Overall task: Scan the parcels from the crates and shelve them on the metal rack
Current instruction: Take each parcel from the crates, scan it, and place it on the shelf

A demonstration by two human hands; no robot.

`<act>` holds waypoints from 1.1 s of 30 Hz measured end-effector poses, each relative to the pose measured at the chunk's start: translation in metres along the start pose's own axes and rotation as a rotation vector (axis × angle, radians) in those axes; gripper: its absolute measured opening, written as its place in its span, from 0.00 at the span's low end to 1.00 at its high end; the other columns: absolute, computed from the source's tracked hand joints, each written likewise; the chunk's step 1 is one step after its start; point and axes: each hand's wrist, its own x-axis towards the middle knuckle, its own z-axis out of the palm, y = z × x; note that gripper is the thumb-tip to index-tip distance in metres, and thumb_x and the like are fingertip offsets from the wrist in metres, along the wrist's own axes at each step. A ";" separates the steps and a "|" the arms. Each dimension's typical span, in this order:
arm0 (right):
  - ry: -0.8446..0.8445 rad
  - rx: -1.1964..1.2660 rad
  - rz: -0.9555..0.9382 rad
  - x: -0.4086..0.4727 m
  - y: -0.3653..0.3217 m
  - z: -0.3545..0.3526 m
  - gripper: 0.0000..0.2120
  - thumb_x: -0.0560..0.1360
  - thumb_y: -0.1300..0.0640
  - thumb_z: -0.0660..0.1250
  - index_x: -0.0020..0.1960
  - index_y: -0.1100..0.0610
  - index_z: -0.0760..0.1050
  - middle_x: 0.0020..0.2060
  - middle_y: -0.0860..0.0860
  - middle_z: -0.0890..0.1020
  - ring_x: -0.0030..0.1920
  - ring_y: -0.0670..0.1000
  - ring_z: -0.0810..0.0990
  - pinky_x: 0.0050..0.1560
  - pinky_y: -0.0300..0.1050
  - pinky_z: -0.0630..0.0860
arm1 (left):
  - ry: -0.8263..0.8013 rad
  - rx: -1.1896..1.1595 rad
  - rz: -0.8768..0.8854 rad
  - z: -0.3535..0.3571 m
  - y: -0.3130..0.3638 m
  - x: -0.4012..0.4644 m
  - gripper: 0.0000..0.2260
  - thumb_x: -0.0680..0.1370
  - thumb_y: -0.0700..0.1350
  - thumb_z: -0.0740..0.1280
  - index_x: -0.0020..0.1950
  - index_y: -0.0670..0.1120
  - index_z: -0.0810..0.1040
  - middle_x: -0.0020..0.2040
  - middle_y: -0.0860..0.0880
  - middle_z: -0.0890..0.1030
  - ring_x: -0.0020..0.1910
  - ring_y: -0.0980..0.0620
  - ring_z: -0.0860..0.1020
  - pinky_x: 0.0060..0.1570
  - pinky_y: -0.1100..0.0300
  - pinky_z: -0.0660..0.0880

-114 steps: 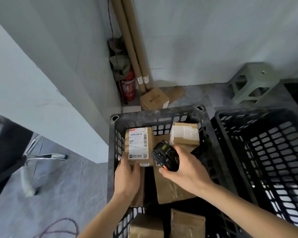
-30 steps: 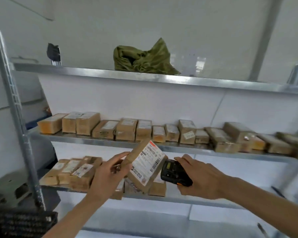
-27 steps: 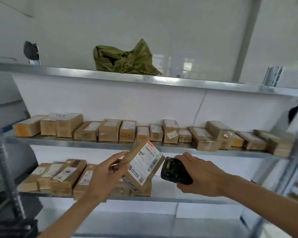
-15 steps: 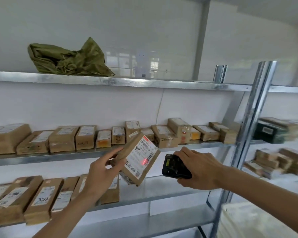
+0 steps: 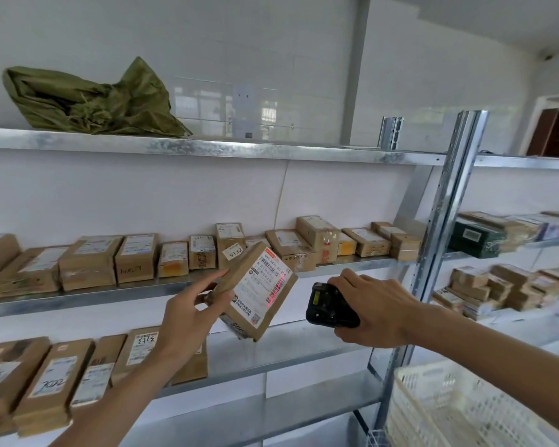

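My left fingers (image 5: 207,282) pinch the parcel (image 5: 255,288) by its far edge and underside, in front of the metal rack (image 5: 207,146). It looks light and stiff, best held by its edges. Its long axis tilts up-left, label facing the scanner (image 5: 328,306) gripped in my right hand (image 5: 373,309).

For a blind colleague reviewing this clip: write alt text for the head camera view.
A person's left hand holds a tilted cardboard parcel by its edge while the right hand aims a black handheld scanner at it, a red line on the label. Behind is a metal rack lined with parcels, a green sack on top.
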 end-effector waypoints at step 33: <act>0.000 0.600 0.157 0.090 -0.085 0.156 0.38 0.66 0.42 0.77 0.72 0.38 0.64 0.58 0.37 0.80 0.53 0.43 0.79 0.55 0.44 0.80 | -0.031 -0.283 -0.412 0.026 -0.156 0.003 0.13 0.78 0.54 0.70 0.61 0.54 0.76 0.53 0.49 0.86 0.53 0.47 0.85 0.53 0.50 0.83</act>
